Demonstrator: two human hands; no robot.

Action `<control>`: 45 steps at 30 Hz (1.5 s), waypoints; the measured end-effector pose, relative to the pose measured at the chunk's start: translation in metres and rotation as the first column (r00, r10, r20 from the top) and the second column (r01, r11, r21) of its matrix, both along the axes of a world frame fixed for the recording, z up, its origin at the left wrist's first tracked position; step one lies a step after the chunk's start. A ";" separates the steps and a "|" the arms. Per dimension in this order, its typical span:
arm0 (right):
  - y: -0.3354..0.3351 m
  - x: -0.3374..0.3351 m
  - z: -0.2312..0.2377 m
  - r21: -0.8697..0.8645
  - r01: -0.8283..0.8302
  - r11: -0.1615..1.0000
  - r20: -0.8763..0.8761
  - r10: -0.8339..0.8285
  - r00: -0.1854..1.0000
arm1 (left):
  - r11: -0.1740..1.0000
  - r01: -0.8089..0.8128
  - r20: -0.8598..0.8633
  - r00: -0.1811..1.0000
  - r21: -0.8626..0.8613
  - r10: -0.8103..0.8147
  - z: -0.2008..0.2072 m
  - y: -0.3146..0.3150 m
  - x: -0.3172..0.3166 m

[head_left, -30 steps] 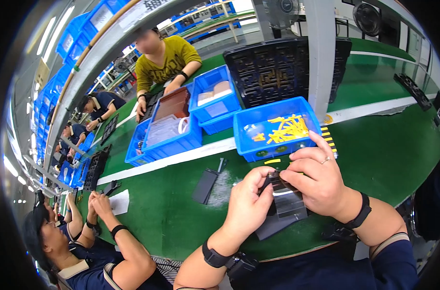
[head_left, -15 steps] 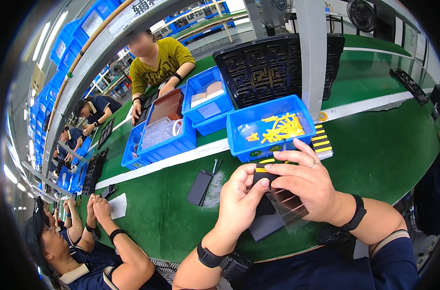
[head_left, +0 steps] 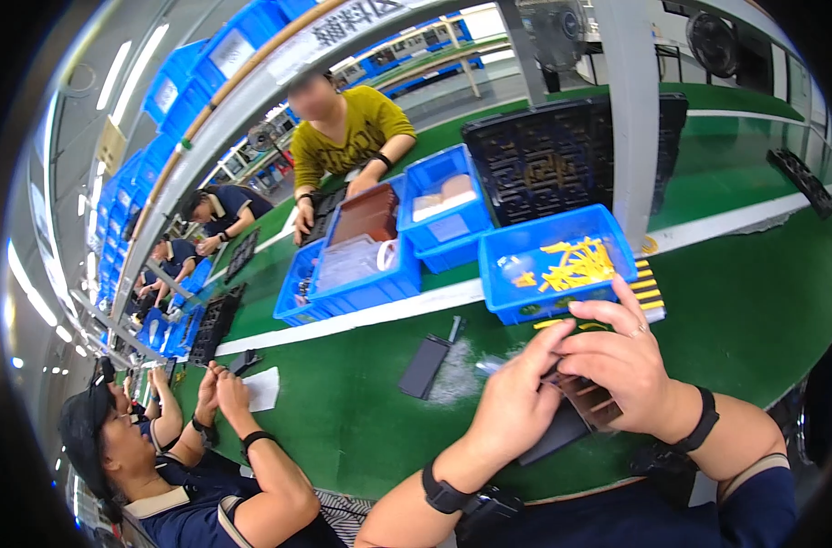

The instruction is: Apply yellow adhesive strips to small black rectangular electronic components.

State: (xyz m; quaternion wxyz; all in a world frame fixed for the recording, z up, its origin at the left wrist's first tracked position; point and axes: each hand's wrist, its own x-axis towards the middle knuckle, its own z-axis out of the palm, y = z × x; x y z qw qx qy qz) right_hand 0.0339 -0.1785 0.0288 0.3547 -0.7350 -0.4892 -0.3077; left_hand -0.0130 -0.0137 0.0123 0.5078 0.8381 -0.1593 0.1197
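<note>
My left hand (head_left: 516, 399) and my right hand (head_left: 624, 367) meet over the near table edge, in front of the blue bin. Between them is a see-through film sheet with brown stripes (head_left: 591, 398). Both hands are closed on it: the right fingers curl over its far part, while the left fingers pinch its left edge. My fingers cover much of the piece. Beneath, a dark flat panel (head_left: 555, 437) lies on the green table, partly hidden by my hands. Just beyond my fingertips, a few yellow strips (head_left: 553, 323) show by the blue bin (head_left: 512, 310).
More yellow strips (head_left: 580, 265) fill the bin. Beside it lies a yellow-and-black striped sheet (head_left: 649, 292). A dark flat case (head_left: 423, 367) rests left of my hands. Stocked blue bins (head_left: 370, 290) and a black tray (head_left: 544, 160) stand beyond. Co-workers sit left and across.
The view has shifted, so the scene sits further right. The dark block with a yellow strip no longer shows between my fingers, and the striped film now appears smaller and more covered.
</note>
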 end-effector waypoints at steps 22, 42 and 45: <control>0.006 0.008 -0.005 0.180 0.110 0.978 -0.245 -0.064 0.967 | 0.971 -0.136 -0.074 0.990 -0.198 0.123 0.002 0.004 0.000; -0.013 0.068 -0.025 0.050 0.340 0.939 -0.165 -0.328 0.930 | 0.802 -0.132 -0.203 0.979 -0.582 0.014 -0.006 0.013 0.010; -0.006 0.045 -0.007 0.255 0.191 0.948 -0.793 0.092 0.602 | 0.807 -0.118 -0.229 0.973 -0.579 -0.022 -0.005 0.015 0.009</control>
